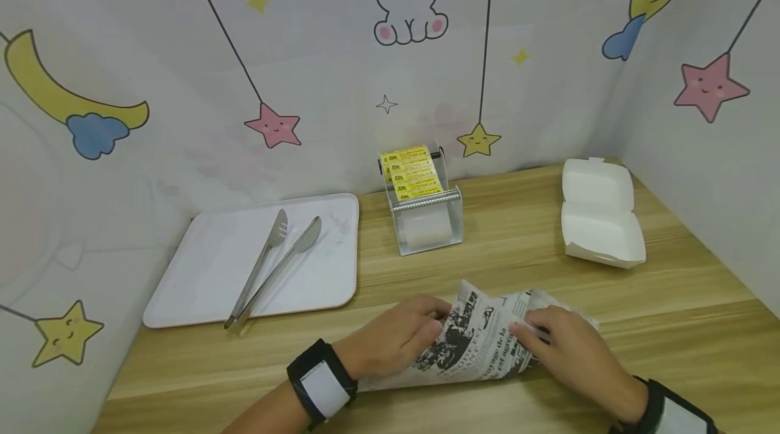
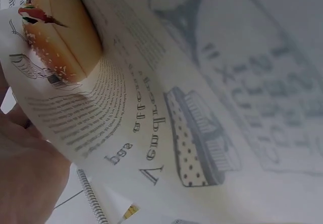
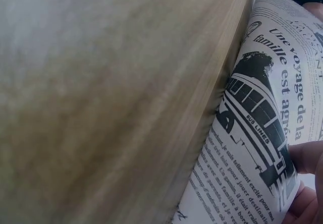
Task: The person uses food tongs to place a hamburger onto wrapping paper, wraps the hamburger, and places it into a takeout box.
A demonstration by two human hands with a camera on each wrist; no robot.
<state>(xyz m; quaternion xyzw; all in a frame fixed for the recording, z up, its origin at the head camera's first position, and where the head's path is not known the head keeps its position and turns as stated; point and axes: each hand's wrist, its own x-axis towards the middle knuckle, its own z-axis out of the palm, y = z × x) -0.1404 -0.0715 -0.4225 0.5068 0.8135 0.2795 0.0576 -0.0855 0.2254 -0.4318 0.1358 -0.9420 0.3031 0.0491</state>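
Newsprint-patterned wrapping paper (image 1: pixel 469 346) lies folded on the table between both hands. Inside its open left side, the left wrist view shows a sesame-seed bun (image 2: pixel 70 37) with a red and green filling; from the head view the bun is hidden. My left hand (image 1: pixel 396 336) holds the paper's raised left flap, thumb toward me and fingertips partly behind the print. On the other side my right hand (image 1: pixel 573 349) pinches a fold of the paper, its thumb (image 3: pixel 305 156) pressed on the printed face in the right wrist view.
A white tray (image 1: pixel 201 265) with metal tongs (image 1: pixel 268 265) across it stands at the left. Behind the paper is a dispenser (image 1: pixel 429 217) with a roll of yellow labels (image 1: pixel 414 173). An open white takeout box (image 1: pixel 600 210) sits at the back right, near the wall.
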